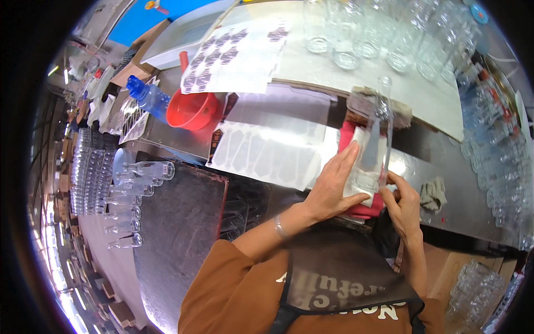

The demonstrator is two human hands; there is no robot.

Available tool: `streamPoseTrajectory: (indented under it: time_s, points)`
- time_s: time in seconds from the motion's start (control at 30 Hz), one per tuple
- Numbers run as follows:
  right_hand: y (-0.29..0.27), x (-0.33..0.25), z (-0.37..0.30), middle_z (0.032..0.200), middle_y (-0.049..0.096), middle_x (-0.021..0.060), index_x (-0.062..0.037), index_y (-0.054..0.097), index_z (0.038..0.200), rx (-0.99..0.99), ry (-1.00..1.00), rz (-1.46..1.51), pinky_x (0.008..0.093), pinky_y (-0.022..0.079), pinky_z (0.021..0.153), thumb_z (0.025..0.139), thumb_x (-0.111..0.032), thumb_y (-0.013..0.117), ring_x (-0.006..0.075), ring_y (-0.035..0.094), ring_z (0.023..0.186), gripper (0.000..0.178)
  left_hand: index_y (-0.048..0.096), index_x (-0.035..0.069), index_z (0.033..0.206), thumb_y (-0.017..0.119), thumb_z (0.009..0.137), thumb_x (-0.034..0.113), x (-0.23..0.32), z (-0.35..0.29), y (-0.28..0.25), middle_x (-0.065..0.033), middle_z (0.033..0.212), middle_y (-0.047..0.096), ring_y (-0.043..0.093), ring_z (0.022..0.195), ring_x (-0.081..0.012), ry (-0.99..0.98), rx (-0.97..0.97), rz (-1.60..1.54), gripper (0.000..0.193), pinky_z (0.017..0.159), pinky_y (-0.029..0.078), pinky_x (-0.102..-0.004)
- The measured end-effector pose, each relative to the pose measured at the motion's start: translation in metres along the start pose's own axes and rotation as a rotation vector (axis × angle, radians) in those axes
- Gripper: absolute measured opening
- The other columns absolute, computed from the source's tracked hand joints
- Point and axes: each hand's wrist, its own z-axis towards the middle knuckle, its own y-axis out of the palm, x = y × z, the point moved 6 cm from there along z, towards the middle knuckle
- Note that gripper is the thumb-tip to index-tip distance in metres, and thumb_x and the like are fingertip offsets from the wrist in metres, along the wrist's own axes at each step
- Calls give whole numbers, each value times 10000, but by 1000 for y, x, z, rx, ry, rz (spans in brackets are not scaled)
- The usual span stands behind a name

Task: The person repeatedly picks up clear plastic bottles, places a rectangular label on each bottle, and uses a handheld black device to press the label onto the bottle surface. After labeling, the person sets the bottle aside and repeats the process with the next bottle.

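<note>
A clear glass bottle (371, 153) lies in front of me on a white and red cloth pad (375, 210). Its neck points away from me and rests by a worn, cloth-covered block (359, 106). My left hand (332, 186) is along the bottle's left side, its fingers stretched out and the thumb apart, touching the pad or the bottle; which of them I cannot tell. At the bottle's near right end, my right hand (403, 203) has its fingers bent and fingertips gripping the glass. Left of the bottle is a white sheet with pale shapes (267, 158).
Several clear bottles (347, 58) stand on the far white board, with more along the right edge. A patterned sheet (239, 50), red bucket (192, 111) and blue bottle (147, 97) are at far left. A crumpled rag (433, 195) lies right; bottles (125, 211) lie left.
</note>
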Motion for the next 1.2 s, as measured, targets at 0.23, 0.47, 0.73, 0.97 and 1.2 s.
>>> streamPoseTrajectory:
  time_s: [0.23,0.47,0.73,0.97,1.2]
  points:
    - [-24,44,-4,924,697,58,36,614,1281,141,130,172,209,467,667,987,-134,624,67,601,768,340,404,-70,1461,796,852,276,-105,31,-210,-280,1452,482,482,1328,-418,-127,557,549,803,1102,383,-458]
    - [-23,40,1,918,709,66,43,617,1261,166,127,191,221,477,707,1001,-139,605,90,627,824,317,405,3,1489,669,897,360,-190,20,-280,-211,1549,396,280,1481,-394,-476,401,950,741,1180,239,-573]
    - [-21,39,1,916,712,66,41,624,1241,159,116,207,222,479,731,1008,-133,597,95,629,835,292,606,90,1347,615,919,134,-219,15,-315,-100,1408,588,438,1402,-313,-174,428,1147,431,1137,323,-524]
    - [-11,43,-4,914,717,74,49,629,1226,137,87,202,223,486,707,1001,-143,610,96,640,823,295,727,78,1098,654,875,51,-216,33,-328,-87,1255,689,594,1238,-285,-60,537,1118,237,1044,444,-438]
    - [-13,51,-9,901,718,71,50,638,1208,144,116,199,222,484,698,996,-144,611,94,637,811,289,741,43,986,706,860,90,-193,21,-334,-123,1221,695,633,1161,-313,-88,542,994,139,994,495,-413]
